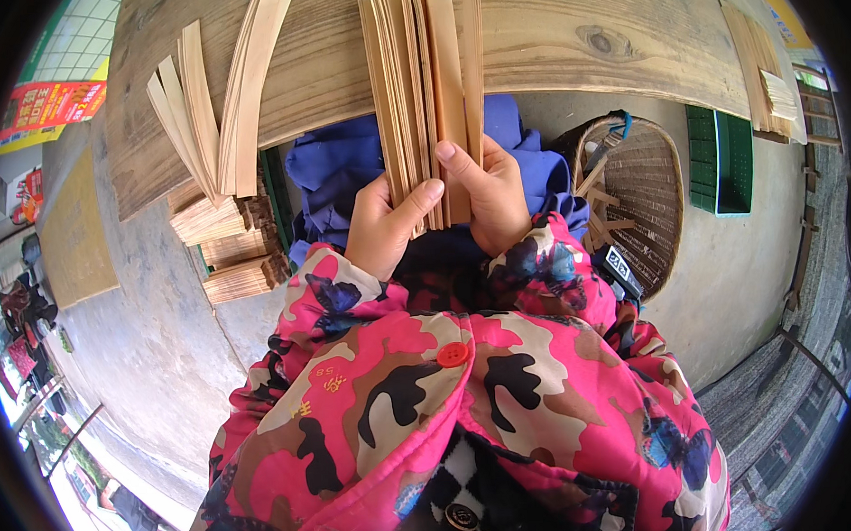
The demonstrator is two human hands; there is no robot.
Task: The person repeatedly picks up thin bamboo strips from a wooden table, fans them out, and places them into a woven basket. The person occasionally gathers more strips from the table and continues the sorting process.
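Both hands grip an upright bundle of thin pale wooden strips (399, 96) against the front edge of the wooden table (596, 40). My left hand (385, 215) is closed round its left side, thumb across the strips. My right hand (484, 192) is closed on the right side, its thumb pressed near a wider, slightly separated strip (448, 75). Beneath the bundle lies bunched blue cloth (331, 160). To the left on the table, loose fanned strips (243, 112) stick out over the edge.
More stacked strips (241, 278) sit below the table at left. At right are a woven basket (646, 208) holding wood pieces, a green plastic crate (725, 157), and a small pile of strips (753, 57) on the table's end. A yellowish board (77, 228) lies far left.
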